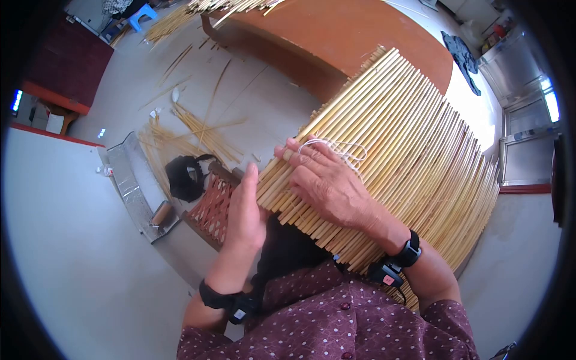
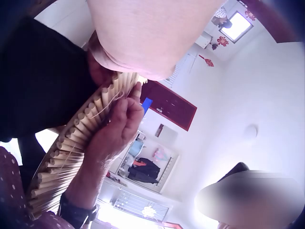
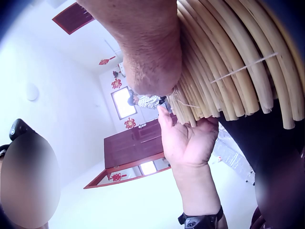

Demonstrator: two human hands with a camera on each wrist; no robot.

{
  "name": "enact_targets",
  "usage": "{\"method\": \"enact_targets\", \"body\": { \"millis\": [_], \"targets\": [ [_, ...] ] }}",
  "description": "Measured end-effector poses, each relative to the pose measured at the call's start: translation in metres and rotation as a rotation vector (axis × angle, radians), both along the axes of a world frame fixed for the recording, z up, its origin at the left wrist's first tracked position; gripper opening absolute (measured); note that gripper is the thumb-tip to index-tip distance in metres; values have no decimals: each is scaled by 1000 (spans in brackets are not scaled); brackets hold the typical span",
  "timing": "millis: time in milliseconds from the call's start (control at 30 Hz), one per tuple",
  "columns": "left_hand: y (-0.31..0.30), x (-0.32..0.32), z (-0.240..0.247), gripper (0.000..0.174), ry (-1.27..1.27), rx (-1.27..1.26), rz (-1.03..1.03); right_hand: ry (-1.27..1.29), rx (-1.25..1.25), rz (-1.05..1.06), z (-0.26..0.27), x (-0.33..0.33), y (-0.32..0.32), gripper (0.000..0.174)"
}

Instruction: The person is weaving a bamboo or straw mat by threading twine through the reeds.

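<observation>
A mat of straight yellow reeds, bound side by side with thread, slopes across the person's lap. My right hand lies over its near left part with fingers bent, holding a white string that loops out beside the knuckles. From the left wrist view, the right hand has thumb and fingers curled together close to the reed ends. My left hand is at the mat's left corner, thumb pointing up. The right wrist view shows the left palm open against the reed ends, its fingers partly hidden behind them.
A brown-red table stands ahead, under the mat's far edge. Loose reeds lie scattered on the floor, near a black bag-like item and a woven-seat stool. A silvery sheet lies further left.
</observation>
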State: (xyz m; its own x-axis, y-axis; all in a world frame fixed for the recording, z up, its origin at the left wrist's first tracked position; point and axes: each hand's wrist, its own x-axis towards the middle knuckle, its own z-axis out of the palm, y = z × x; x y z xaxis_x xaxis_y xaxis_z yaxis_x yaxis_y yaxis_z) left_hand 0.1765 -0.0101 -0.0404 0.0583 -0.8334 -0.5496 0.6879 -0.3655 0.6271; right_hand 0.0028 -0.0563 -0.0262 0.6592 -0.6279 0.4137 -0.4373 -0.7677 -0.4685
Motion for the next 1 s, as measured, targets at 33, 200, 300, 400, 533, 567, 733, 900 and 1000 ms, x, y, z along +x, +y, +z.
{"method": "enact_targets", "body": {
  "millis": [33,200,300,400,533,567,733,900,1000],
  "targets": [
    [1,-2,-6,30,12,-18,-13,13,32,0,-4,0,1,12],
    [2,-9,-27,31,-406,-231,-40,88,62,23,-1,-6,2,14],
    [-1,-8,-27,29,-634,-293,-29,-25,-24,-16,0,-4,0,15],
    [-1,-8,-17,27,-991,-297,-95,-218,164,13,5,-14,2,9],
    [1,-12,-16,25,-1068,-314,-71,-321,250,-37,10,-37,19,12],
    [1,-12,-15,25,-1068,-304,-69,-259,206,-52,13,-43,23,13],
    [-2,-11,-16,25,-1034,-322,-71,30,148,97,9,-43,45,11],
    [-2,-13,-21,27,-904,-297,-9,75,138,112,-2,-31,41,11],
    [7,-7,-37,32,-637,-335,46,88,121,98,-5,-31,43,12]
  ]
}}
